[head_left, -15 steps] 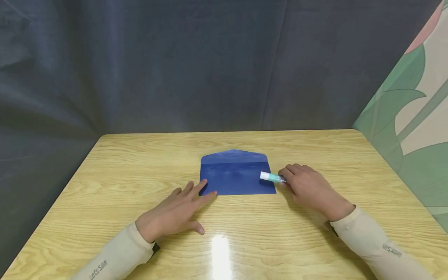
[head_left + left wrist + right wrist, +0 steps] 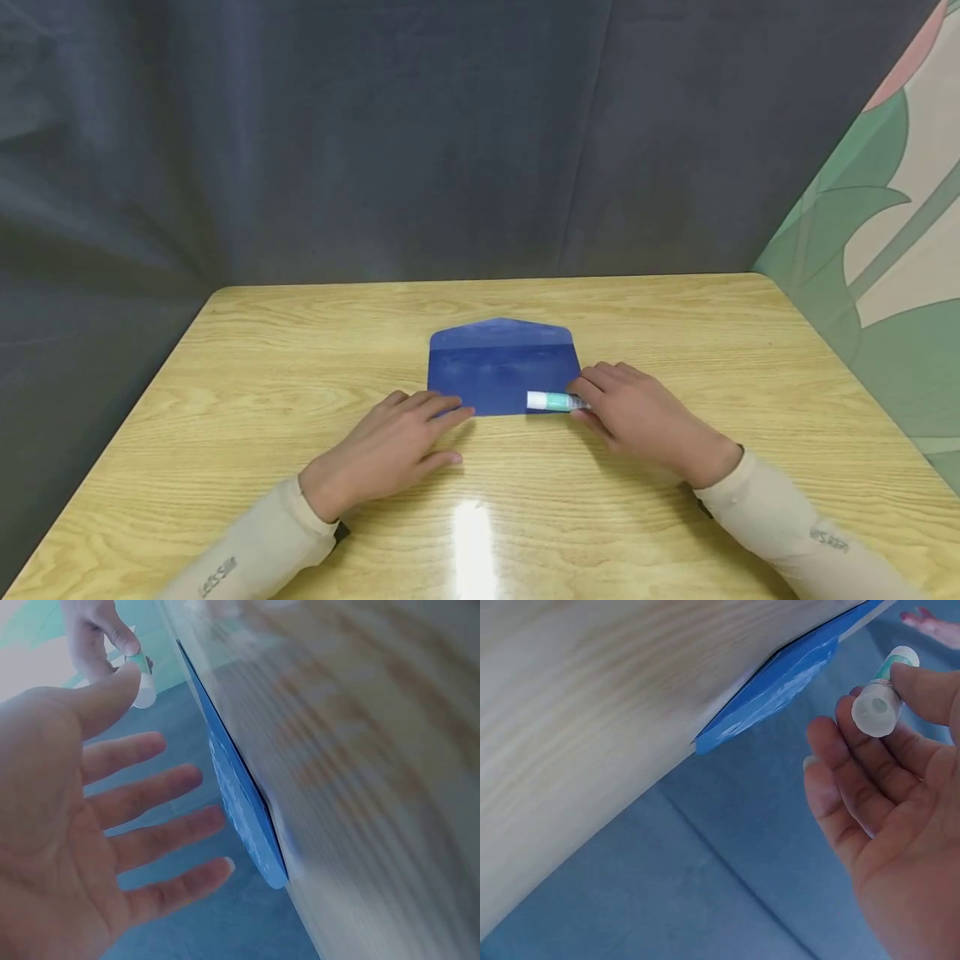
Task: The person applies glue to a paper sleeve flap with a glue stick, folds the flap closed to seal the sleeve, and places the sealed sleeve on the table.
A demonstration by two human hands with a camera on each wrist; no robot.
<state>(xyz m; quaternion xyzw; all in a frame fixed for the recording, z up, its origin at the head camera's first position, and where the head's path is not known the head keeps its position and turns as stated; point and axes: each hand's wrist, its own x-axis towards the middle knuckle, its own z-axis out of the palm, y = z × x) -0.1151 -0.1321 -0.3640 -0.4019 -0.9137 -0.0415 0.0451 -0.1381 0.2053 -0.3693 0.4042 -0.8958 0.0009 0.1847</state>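
Note:
A dark blue envelope (image 2: 487, 371) lies on the table, its pointed flap (image 2: 501, 333) unfolded toward the back. Whitish streaks mark its surface in both wrist views. My right hand (image 2: 645, 421) pinches a white and teal glue stick (image 2: 551, 402) between thumb and fingers, above the envelope's lower right part. In the right wrist view the clear end of the glue stick (image 2: 874, 712) faces the camera. My left hand (image 2: 386, 454) hovers over the lower left corner, hiding it in the head view. Its fingers (image 2: 157, 787) are spread and hold nothing.
The wood-grain table (image 2: 300, 350) meets a dark curtain (image 2: 405, 167) along its back edge. A wall panel with leaf patterns (image 2: 877, 225) borders the right side. Light glares on the table (image 2: 474, 542) near the front.
My right hand has moved left and toward me, bringing the glue stick over the envelope's lower right part. My left hand has shifted slightly right. The envelope stays in place.

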